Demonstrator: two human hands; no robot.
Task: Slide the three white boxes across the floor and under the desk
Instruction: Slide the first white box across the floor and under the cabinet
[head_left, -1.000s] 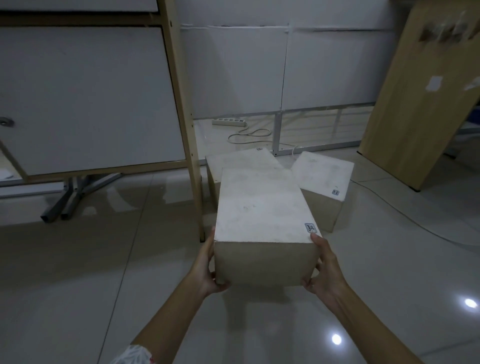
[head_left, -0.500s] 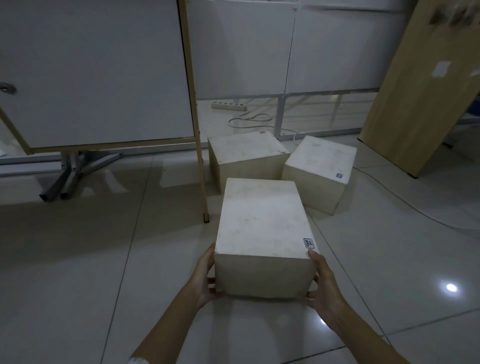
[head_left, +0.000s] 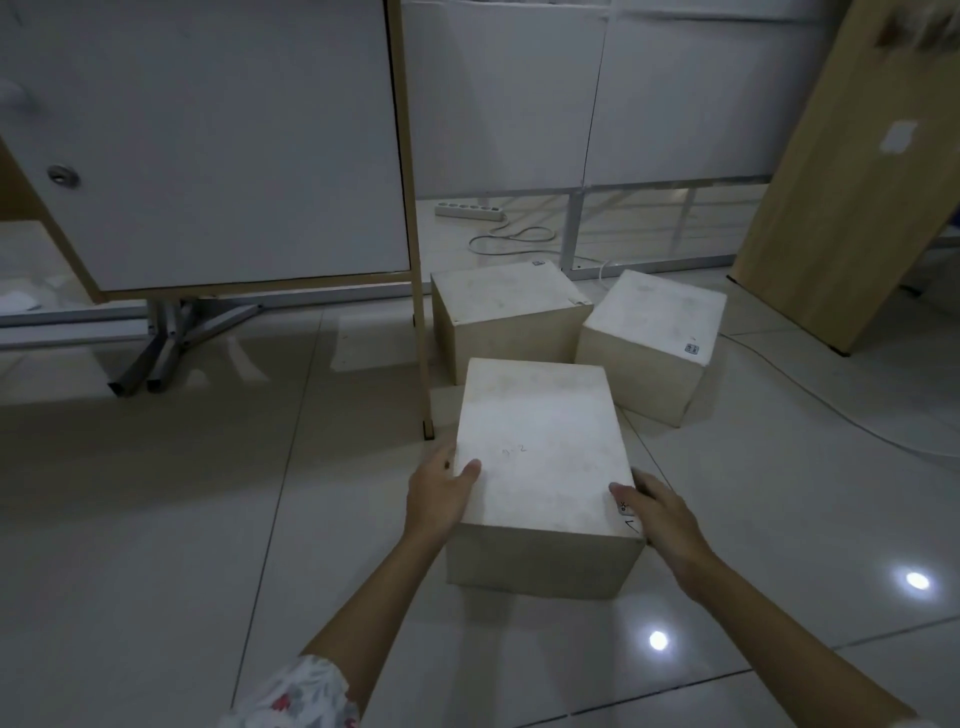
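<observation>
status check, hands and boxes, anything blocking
Left hand and right hand clamp the near box on the floor. Two far boxes sit right ahead. Wooden leg close on its left.

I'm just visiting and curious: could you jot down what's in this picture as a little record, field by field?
setting: glossy pale tiled floor beside a white-panelled, wood-framed desk
nearest item: large white rectangular box resting on the floor
left hand: against the box's left side, thumb on top
right hand: against the box's right near corner
other boxes: second white box and third white box farther off, touching each other
behind them: white power strip with looped cable
right edge: leaning light wooden board
</observation>
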